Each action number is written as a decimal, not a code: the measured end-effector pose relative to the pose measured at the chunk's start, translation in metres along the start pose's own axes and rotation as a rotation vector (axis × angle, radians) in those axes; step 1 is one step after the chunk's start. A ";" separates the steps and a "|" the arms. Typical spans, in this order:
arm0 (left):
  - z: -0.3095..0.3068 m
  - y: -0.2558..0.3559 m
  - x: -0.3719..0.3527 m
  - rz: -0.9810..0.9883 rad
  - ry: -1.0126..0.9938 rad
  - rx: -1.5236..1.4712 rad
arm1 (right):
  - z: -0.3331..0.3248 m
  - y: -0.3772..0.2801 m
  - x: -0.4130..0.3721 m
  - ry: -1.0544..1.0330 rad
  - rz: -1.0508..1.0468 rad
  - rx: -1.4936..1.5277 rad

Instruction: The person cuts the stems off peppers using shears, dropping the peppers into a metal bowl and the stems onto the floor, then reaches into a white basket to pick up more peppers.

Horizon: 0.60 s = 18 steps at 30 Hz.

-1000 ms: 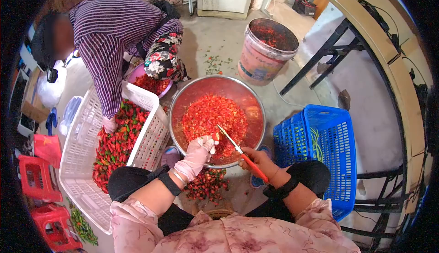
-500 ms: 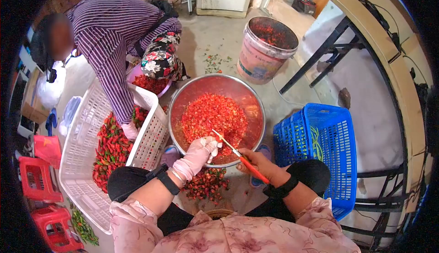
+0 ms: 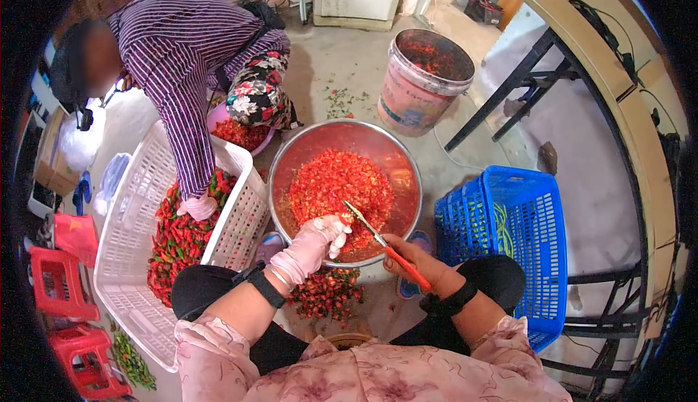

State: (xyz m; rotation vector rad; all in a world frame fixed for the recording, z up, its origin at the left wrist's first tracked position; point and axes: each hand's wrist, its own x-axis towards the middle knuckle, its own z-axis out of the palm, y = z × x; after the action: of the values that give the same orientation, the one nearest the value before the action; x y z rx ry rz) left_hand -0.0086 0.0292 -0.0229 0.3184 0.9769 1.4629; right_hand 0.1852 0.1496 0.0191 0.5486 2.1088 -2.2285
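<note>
My left hand (image 3: 318, 240), in a pale glove, is closed over the near side of a steel bowl (image 3: 416, 184). A bit of red chili pepper (image 3: 346, 219) shows at its fingertips; the rest is hidden. My right hand (image 3: 418, 256) grips scissors (image 3: 398, 258) with red handles. Their blades point up and left, beside the gloved fingertips. Beneath them, chopped red chili (image 3: 334, 184) fills the bowl's bottom. A pile of dark red chili pieces (image 3: 327, 293) lies on the floor between my legs.
Left of the bowl, a white basket (image 3: 240, 220) holds whole red and green chilies; a co-worker's gloved hand (image 3: 198, 206) reaches into it. A blue basket (image 3: 542, 256) stands at right. Behind are a pink bucket (image 3: 414, 93) and a purple basin (image 3: 218, 117). Red stools (image 3: 65, 282) sit far left.
The scissors' blades have shifted slightly right and look wider apart. Red now shows at my left fingertips. The co-worker's hand has moved left within the white basket.
</note>
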 end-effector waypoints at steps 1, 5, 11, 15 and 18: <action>0.001 0.000 0.000 -0.016 -0.005 0.028 | -0.001 0.004 0.000 0.001 0.000 0.002; 0.004 0.003 0.000 -0.005 -0.017 0.104 | -0.003 0.008 -0.001 -0.075 0.013 -0.014; 0.001 0.002 0.004 0.009 -0.033 0.164 | -0.004 0.010 0.001 -0.065 -0.004 -0.076; 0.002 0.002 0.003 -0.015 0.015 0.122 | -0.004 0.008 0.000 -0.028 0.077 -0.014; 0.003 0.003 0.003 0.003 0.061 0.097 | -0.003 0.011 0.001 0.005 0.100 0.031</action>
State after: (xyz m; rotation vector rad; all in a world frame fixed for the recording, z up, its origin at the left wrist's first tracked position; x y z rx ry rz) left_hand -0.0089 0.0335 -0.0204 0.3483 1.0991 1.4376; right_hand 0.1876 0.1516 0.0077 0.6468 2.0049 -2.2119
